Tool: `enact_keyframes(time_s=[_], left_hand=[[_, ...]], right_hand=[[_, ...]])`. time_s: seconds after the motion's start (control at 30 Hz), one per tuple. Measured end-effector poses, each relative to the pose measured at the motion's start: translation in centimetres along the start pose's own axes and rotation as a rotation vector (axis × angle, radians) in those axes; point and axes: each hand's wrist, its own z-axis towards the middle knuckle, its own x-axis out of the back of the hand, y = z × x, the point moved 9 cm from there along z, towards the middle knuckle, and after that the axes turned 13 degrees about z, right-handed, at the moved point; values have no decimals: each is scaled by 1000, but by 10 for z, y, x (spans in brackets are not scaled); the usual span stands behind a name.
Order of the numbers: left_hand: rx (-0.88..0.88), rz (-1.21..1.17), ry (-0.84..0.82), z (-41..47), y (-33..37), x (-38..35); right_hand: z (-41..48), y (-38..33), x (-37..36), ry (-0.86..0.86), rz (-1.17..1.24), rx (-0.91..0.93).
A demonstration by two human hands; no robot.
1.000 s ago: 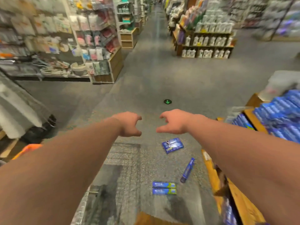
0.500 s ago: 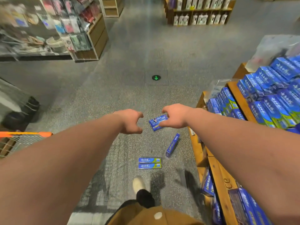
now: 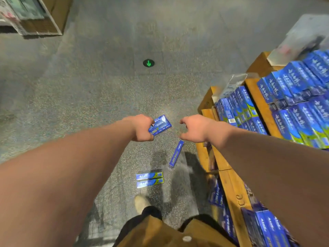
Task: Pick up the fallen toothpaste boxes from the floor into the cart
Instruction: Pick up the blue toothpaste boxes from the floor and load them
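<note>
Left hand (image 3: 141,128) pinched a blue toothpaste box (image 3: 161,125), white lettering blurred, unreadable; right hand (image 3: 195,128) hung half-curled, empty.

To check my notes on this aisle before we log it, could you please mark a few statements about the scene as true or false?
1. Two toothpaste boxes lie side by side on the floor, just ahead of the person's shoe. True.
2. The right hand grips a box. False: its fingers are loosely curled and it holds nothing.
3. A single narrow box lies apart from that pair, at an angle, nearer the wooden display. True.
4. A green arrow marker sits on the floor beyond the hands. True.
5. The wooden display is bare. False: stacked blue boxes fill it.
</note>
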Motion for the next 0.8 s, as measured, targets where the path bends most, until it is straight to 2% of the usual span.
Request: enact_keyframes(time_s=[0.27, 0.6, 0.73, 0.8], left_hand=[[-46, 18, -88, 126, -1, -20], [149, -136, -258, 322, 8, -102], [207, -262, -301, 396, 3, -146], [205, -250, -294, 433, 0, -164]], right_hand=[[104, 69, -11, -123, 72, -66], [308, 179, -56, -292, 80, 35], [373, 226, -99, -380, 31, 76], [402, 242, -127, -419, 33, 66]])
